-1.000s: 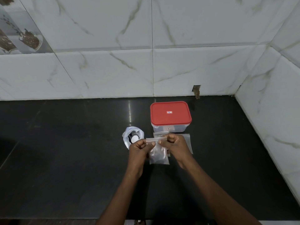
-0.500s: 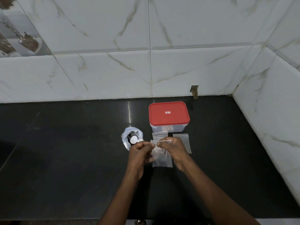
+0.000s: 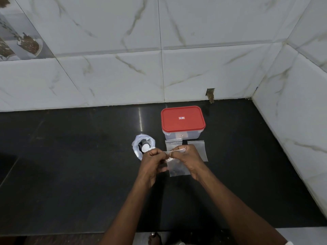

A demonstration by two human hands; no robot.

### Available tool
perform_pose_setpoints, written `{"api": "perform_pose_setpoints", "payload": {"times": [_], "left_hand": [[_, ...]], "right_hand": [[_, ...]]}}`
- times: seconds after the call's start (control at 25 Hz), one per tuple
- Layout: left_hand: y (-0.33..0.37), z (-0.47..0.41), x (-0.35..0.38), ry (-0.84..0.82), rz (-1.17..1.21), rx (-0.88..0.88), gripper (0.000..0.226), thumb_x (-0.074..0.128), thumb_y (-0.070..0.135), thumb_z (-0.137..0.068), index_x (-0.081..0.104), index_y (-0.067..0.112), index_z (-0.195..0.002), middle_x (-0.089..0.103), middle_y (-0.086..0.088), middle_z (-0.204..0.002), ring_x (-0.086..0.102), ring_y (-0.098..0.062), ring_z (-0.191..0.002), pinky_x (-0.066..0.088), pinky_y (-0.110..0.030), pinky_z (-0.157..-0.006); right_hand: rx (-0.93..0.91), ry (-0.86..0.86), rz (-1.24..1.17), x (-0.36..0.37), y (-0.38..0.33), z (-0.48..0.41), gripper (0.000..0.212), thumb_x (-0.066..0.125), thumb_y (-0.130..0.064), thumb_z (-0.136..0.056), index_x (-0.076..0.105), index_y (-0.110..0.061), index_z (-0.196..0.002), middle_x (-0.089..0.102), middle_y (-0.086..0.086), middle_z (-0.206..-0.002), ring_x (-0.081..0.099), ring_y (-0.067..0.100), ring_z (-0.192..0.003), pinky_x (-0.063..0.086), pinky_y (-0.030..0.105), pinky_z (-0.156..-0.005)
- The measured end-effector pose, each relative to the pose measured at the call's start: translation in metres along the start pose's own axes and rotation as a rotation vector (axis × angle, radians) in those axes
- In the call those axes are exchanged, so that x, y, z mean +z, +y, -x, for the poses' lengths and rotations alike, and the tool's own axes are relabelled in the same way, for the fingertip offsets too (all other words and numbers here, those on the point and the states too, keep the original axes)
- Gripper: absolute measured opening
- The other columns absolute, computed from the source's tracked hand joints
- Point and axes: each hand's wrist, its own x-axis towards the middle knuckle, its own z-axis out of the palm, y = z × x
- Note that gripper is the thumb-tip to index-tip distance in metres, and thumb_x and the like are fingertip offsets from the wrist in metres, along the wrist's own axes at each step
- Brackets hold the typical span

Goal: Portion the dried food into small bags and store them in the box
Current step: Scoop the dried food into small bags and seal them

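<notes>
A small clear zip bag (image 3: 177, 167) hangs between my hands over the black counter, with dark dried bits at its bottom. My left hand (image 3: 153, 163) pinches the left end of its top strip. My right hand (image 3: 188, 156) pinches the same strip just to the right, fingertips nearly touching the left ones. Behind them stands the clear box (image 3: 182, 136) with its red lid (image 3: 182, 119) on. To the left sits an open plastic bag (image 3: 143, 147) holding dark dried food and a white scoop (image 3: 145, 148).
Two empty small bags lie flat in front of the box: one (image 3: 172, 144) behind my hands, one (image 3: 199, 149) to the right. Tiled walls close the back and right sides. The black counter (image 3: 70, 165) stretches left; its front edge is near my elbows.
My hands have drawn closer together along the bag's top strip, and the bag has shifted slightly right and lower. The box and other bags stay put.
</notes>
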Motion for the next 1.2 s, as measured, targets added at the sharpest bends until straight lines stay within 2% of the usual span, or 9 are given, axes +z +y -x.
{"api": "perform_pose_setpoints", "payload": {"times": [0.16,0.28,0.4,0.48,0.64,0.8,0.96,1.12,1.2], "left_hand": [[-0.004,-0.002,0.002,0.042,-0.006,0.071,0.034,0.061,-0.009,-0.080,0.062,0.012,-0.054,0.054,-0.012,-0.063,0.050,-0.019,-0.063,0.044,-0.032,-0.062],[-0.004,-0.003,0.003,0.098,-0.076,0.124,0.030,0.064,-0.010,-0.077,0.063,0.010,-0.054,0.055,-0.007,-0.057,0.050,-0.018,-0.061,0.043,-0.030,-0.060],[0.000,-0.001,0.003,0.145,-0.208,0.230,0.024,0.066,-0.010,-0.078,0.063,0.004,-0.059,0.057,-0.007,-0.057,0.052,-0.012,-0.057,0.046,-0.023,-0.057],[0.002,-0.001,0.002,0.160,-0.294,0.295,0.023,0.067,-0.009,-0.079,0.062,0.001,-0.059,0.058,-0.008,-0.057,0.052,-0.011,-0.055,0.046,-0.020,-0.055],[-0.002,-0.008,-0.006,0.178,-0.117,0.185,0.013,0.064,-0.004,-0.078,0.062,-0.002,-0.065,0.055,-0.016,-0.064,0.053,-0.022,-0.063,0.047,-0.032,-0.063],[-0.006,-0.011,-0.009,0.122,0.017,0.067,0.006,0.071,0.012,-0.070,0.067,0.010,-0.067,0.060,-0.019,-0.075,0.054,-0.030,-0.076,0.048,-0.046,-0.075],[-0.006,-0.011,-0.004,0.061,0.061,0.019,0.013,0.068,0.000,-0.085,0.075,0.007,-0.077,0.071,-0.022,-0.082,0.064,-0.034,-0.080,0.052,-0.049,-0.082],[-0.008,-0.015,-0.004,0.049,-0.004,0.039,0.009,0.070,0.008,-0.084,0.074,-0.001,-0.084,0.068,-0.037,-0.092,0.064,-0.037,-0.079,0.054,-0.059,-0.083],[-0.010,-0.017,-0.003,0.069,-0.029,0.042,0.012,0.068,0.008,-0.086,0.074,-0.002,-0.085,0.069,-0.036,-0.092,0.065,-0.035,-0.077,0.056,-0.051,-0.081]], "right_hand": [[-0.004,0.036,0.031,0.001,0.000,0.000,0.023,0.078,-0.021,-0.077,0.073,-0.006,-0.094,0.074,0.007,-0.090,0.068,0.019,-0.091,0.052,0.025,-0.073],[-0.022,0.028,0.017,0.003,0.004,0.000,0.026,0.080,-0.024,-0.076,0.073,-0.006,-0.094,0.075,0.007,-0.088,0.070,0.021,-0.089,0.054,0.027,-0.073],[-0.039,0.082,0.072,0.011,0.004,0.000,0.021,0.080,-0.025,-0.077,0.074,-0.008,-0.088,0.074,0.006,-0.083,0.070,0.021,-0.084,0.054,0.026,-0.065],[-0.042,0.118,0.044,0.014,0.005,-0.001,0.021,0.082,-0.027,-0.074,0.076,-0.010,-0.082,0.074,0.007,-0.079,0.070,0.026,-0.081,0.059,0.036,-0.066],[-0.027,0.066,-0.102,0.014,0.003,0.000,0.017,0.078,-0.019,-0.078,0.076,-0.005,-0.088,0.076,0.012,-0.084,0.072,0.031,-0.085,0.057,0.046,-0.080],[0.000,0.095,-0.152,0.008,0.000,-0.002,0.009,0.071,-0.009,-0.081,0.074,-0.002,-0.085,0.074,0.017,-0.082,0.071,0.032,-0.077,0.057,0.051,-0.077],[-0.010,0.087,-0.078,0.009,-0.001,-0.003,0.009,0.072,-0.012,-0.083,0.074,-0.005,-0.088,0.075,0.011,-0.083,0.072,0.028,-0.082,0.059,0.042,-0.076],[-0.023,0.113,-0.042,0.010,-0.004,-0.003,0.008,0.072,-0.012,-0.082,0.075,-0.005,-0.085,0.074,0.011,-0.082,0.070,0.019,-0.079,0.057,0.029,-0.070],[-0.034,0.122,-0.048,0.011,-0.004,-0.004,0.009,0.073,-0.012,-0.081,0.075,-0.003,-0.082,0.074,0.013,-0.081,0.069,0.019,-0.076,0.057,0.029,-0.069]]}}
